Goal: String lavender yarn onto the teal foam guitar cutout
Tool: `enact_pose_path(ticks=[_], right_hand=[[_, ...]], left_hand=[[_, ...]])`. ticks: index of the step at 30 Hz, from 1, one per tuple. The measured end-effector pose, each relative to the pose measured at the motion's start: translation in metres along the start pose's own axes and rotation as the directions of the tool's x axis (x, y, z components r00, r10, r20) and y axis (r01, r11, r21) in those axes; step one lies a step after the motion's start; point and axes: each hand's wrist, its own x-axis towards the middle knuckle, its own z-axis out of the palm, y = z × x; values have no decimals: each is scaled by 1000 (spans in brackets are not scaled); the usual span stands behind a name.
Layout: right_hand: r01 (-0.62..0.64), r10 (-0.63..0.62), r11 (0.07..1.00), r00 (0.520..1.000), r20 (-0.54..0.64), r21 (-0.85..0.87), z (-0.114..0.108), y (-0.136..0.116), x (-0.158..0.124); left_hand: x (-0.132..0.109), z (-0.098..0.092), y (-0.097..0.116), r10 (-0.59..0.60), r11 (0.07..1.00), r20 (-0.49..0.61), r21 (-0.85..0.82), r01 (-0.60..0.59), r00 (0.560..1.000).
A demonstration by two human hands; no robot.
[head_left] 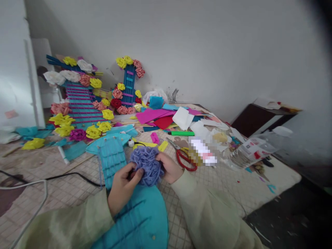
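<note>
A loose ball of purple-blue yarn (147, 164) is held between both hands, over the narrow part of a turquoise board (155, 211). My left hand (123, 188) pinches the yarn's left side with thumb and fingers. On the yarn's right side my right hand (169, 167) grips it, its fingertips partly hidden behind the strands. Strands run across the turquoise board, which has slits or strips on its surface and lies flat on the patterned tabletop (181, 211). A strand hangs at the board's left edge.
Red-handled scissors (185, 160) and a green marker (183, 133) lie right of the yarn. Farther right stands a clear plastic bottle (249, 152). Flower-trimmed boards (83, 103) lean at the back left, near coloured paper (150, 116). A black cable (77, 174) crosses the left side.
</note>
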Motion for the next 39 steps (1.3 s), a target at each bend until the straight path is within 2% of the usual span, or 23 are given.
enact_pose_path(ticks=[4,7,9,12,14,16,19,24,29,32,35,37,39], right_hand=[[20,-18,998,999,-31,55,-3,0,0],[87,-108,991,970,-217,-106,-6,-2,-5],[99,-164,967,947,-275,-236,-5,-3,-9],[59,-94,973,984,-151,-222,0,-3,-16],[72,-83,980,995,-56,-183,3,-1,-17],[134,-137,977,991,-9,-168,4,1,-16],[206,-212,959,977,-11,-196,0,1,-11],[248,-285,909,956,-65,-334,-14,-3,-2],[286,-316,864,949,-5,-413,-21,-2,3],[354,-416,758,909,11,-548,-19,-1,1],[376,-505,654,863,-8,-657,-14,-1,-2],[375,-525,639,851,-25,-672,-12,-1,-3],[379,-537,630,843,-28,-678,-11,0,-4]], left_hand=[[4,-1,-2,-3,999,-31,-43,2,1000],[8,-1,-4,-8,997,-83,-73,2,997],[10,-2,-5,-6,996,-130,-86,-5,991],[11,-2,-7,5,995,-155,-100,-21,988],[8,-1,-8,8,994,-103,-106,-19,995],[5,0,-7,5,994,-33,-109,-8,999],[2,1,-4,8,992,-12,-124,-9,1000],[3,2,1,51,985,-82,-163,-64,995],[3,-2,-4,113,984,-122,-121,-128,986],[1,-4,-5,169,984,-68,-50,-172,983],[-3,-4,0,217,975,36,40,-219,975],[-3,-3,2,222,968,80,98,-229,972],[-1,0,2,207,966,66,145,-215,976]])
